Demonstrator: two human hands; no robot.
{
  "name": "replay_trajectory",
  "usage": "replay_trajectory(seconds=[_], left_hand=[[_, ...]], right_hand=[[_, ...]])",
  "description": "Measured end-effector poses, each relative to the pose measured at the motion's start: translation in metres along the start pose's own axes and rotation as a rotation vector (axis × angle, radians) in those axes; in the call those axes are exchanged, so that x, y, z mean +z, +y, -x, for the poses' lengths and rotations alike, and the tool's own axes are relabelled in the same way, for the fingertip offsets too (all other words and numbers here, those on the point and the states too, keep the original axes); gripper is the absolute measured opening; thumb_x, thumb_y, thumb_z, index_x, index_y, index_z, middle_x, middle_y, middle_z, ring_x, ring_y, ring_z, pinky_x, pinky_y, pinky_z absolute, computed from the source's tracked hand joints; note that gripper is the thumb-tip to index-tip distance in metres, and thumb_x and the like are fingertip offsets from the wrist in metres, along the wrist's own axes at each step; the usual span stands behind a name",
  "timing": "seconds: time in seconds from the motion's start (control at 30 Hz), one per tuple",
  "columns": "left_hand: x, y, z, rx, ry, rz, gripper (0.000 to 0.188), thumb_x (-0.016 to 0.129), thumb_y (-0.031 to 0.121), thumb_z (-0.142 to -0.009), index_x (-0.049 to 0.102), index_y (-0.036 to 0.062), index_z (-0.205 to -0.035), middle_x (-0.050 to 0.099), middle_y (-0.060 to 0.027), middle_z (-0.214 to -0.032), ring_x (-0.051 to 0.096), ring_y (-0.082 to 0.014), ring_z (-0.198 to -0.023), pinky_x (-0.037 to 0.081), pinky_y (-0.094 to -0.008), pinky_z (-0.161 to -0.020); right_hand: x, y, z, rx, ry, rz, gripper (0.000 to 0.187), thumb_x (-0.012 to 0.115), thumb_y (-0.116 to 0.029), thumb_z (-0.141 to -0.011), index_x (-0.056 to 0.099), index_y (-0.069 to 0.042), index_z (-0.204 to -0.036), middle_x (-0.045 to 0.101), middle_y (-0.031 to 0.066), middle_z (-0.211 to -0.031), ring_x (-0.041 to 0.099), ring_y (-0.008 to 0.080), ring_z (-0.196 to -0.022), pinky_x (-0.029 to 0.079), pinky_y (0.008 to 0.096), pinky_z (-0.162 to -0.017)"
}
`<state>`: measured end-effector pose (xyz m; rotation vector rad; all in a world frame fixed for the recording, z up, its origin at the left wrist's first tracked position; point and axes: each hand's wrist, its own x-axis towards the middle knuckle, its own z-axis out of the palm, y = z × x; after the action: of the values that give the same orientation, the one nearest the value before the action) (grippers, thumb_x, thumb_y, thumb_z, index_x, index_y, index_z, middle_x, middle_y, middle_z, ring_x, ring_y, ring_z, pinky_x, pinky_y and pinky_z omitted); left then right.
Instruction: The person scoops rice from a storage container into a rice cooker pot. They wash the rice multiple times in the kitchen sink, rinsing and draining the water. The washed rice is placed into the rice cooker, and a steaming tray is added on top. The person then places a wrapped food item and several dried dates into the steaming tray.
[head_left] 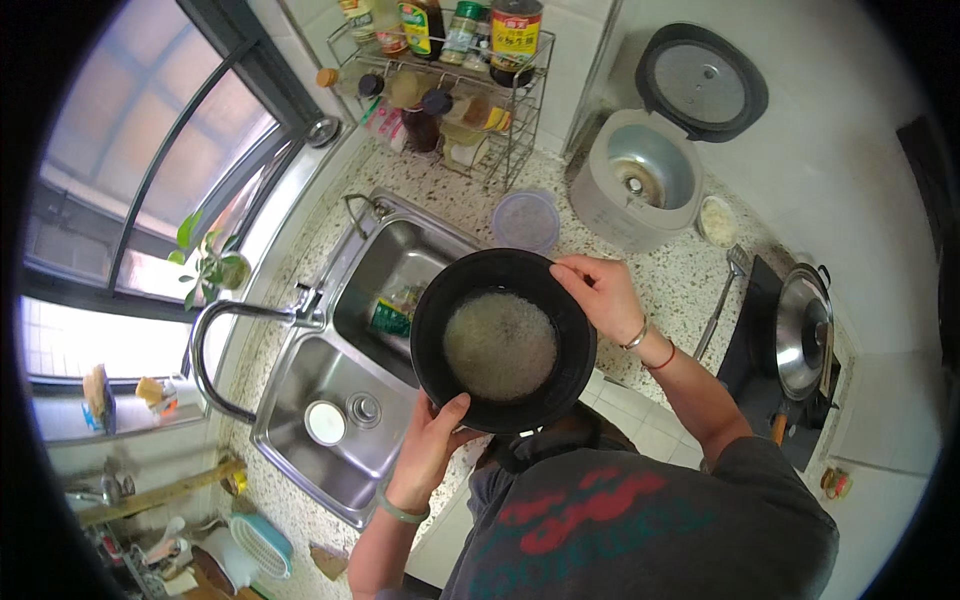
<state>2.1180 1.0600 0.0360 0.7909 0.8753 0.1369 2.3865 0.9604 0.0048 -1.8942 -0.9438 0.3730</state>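
Observation:
Between my two hands is a black rice cooker inner pot (500, 345), held at the right edge of the sink. Pale grains, apparently rice, lie in it under cloudy water. My left hand (430, 440) grips the near left rim, thumb over the edge. On the far right side, my right hand (603, 292) is closed on the rim; its fingers underneath are hidden. Beyond it on the counter stands a rice cooker (610, 215) with its lid (703, 80) raised and its metal inside bare.
A double sink (300, 440) with a curved faucet (205, 350) lies left, holding a white round piece (325, 422) and green packaging (388, 318). Behind are a clear round lid (526, 220) and a bottle rack (520, 130). At right are a spatula (722, 300) and a lidded wok (800, 345).

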Motion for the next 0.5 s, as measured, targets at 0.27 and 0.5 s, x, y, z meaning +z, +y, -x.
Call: replay_trajectory(seconds=[0.27, 0.5], left_hand=[[0.023, 0.040, -0.039, 0.019, -0.158, -0.110, 0.056, 0.057, 0.011, -0.096, 0.029, 0.0095, -0.145, 0.051, -0.0089, -0.130, 0.059, -0.0208, -0.113, 0.057, -0.0382, -0.087], [0.059, 0.033, -0.071, 0.031, -0.208, -0.059, 0.058, 0.056, 0.004, -0.094, 0.029, 0.0111, -0.145, 0.050, -0.0083, -0.132, 0.055, -0.0206, -0.117, 0.054, -0.0389, -0.094]], right_hand=[[-0.031, 0.004, -0.005, 0.005, 0.284, -0.090, 0.017, 0.069, -0.015, -0.090, 0.071, 0.001, -0.097, 0.053, -0.0002, -0.059, 0.043, 0.0046, -0.055, 0.037, 0.0233, -0.050], [-0.077, 0.014, -0.008, 0.005, 0.378, -0.021, 0.018, 0.069, -0.014, -0.090, 0.070, 0.002, -0.097, 0.055, 0.0000, -0.059, 0.045, 0.0039, -0.056, 0.039, 0.0223, -0.051]])
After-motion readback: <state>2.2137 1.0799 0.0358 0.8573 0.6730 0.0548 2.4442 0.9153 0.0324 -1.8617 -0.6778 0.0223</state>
